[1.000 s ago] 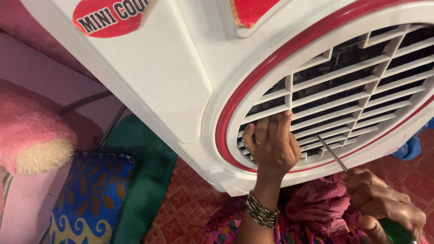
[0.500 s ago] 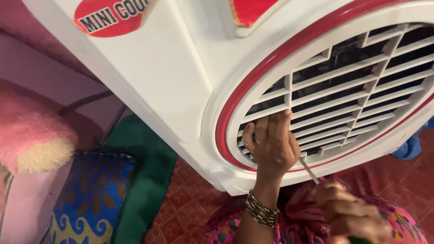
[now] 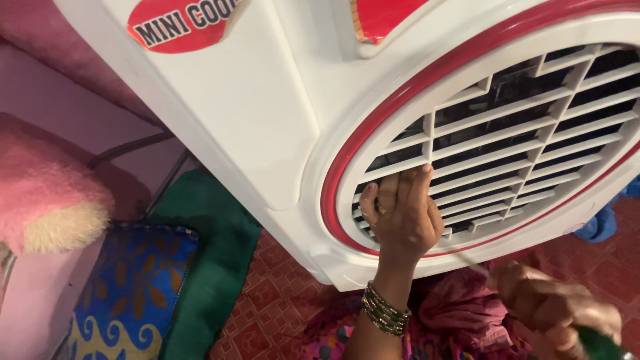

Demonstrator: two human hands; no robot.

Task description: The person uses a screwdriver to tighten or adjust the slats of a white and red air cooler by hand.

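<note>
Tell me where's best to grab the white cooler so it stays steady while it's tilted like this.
Probably the round grille, from the front: its slats leave gaps that fingers can hook into, where the left hand already rests near the lower left rim. The cooler has smooth, slanted side panels that offer no hold.

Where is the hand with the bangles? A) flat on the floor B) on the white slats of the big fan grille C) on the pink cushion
B: the left hand presses its fingers against the white slatted grille inside the red ring.
</note>
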